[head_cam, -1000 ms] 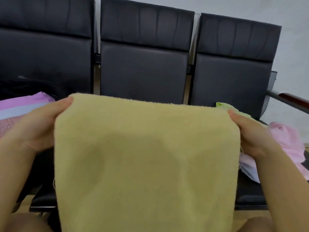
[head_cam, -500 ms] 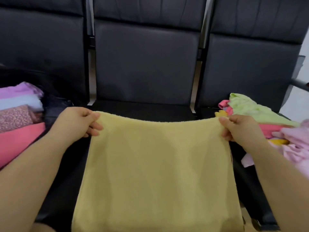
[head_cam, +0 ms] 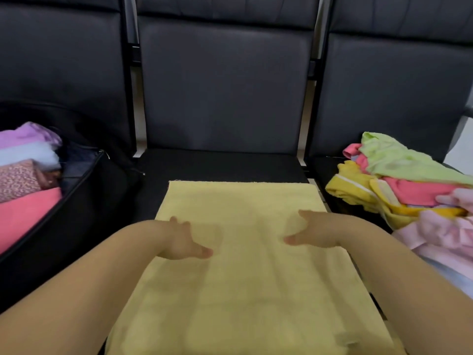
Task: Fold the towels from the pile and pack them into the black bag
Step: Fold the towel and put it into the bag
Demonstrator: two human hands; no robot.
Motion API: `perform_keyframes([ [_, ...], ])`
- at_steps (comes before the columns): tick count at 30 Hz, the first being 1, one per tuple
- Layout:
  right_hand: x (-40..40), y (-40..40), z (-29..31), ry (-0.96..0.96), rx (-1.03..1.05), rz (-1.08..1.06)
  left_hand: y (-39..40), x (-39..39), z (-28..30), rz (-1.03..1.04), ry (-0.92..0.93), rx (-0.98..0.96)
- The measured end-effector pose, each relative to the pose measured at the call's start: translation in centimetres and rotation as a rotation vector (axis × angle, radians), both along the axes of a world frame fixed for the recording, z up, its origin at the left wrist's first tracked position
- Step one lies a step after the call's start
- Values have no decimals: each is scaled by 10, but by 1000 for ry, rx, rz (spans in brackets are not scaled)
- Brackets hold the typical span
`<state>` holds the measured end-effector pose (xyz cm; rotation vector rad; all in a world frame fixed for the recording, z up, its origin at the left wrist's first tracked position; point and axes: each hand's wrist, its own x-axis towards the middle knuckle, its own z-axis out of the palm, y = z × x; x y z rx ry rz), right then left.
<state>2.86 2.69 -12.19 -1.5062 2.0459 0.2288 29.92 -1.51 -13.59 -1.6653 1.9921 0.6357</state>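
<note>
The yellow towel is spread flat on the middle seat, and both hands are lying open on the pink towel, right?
Not quite. In the head view, the left hand and right hand lie open on the yellow towel itself, spread on the middle seat.

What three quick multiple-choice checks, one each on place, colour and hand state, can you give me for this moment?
1. Where does the yellow towel lie?
A. Spread on the middle seat
B. Inside the black bag
C. On the unfolded pile

2. What colour is the top piece of the unfolded pile?
A. Blue
B. Light green
C. Black

3. How are the two hands?
A. Both pinching corners
B. One inside the bag
C. Both open on the towel

Answers:
1 A, it lies flat between bag and pile.
2 B, light green cloth drapes over the pink and yellow.
3 C, the left hand and right hand have spread fingers, gripping nothing.
</note>
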Motion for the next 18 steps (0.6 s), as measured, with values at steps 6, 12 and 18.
perform_keyframes([
  [6,11,-2,-25,176,-213,43,-3,9,-20,59,79,-272],
  [12,14,15,-4,87,-53,24,17,-13,7,33,-124,-129],
  [18,3,28,-11,133,-125,24,12,19,-5,79,-62,-265],
])
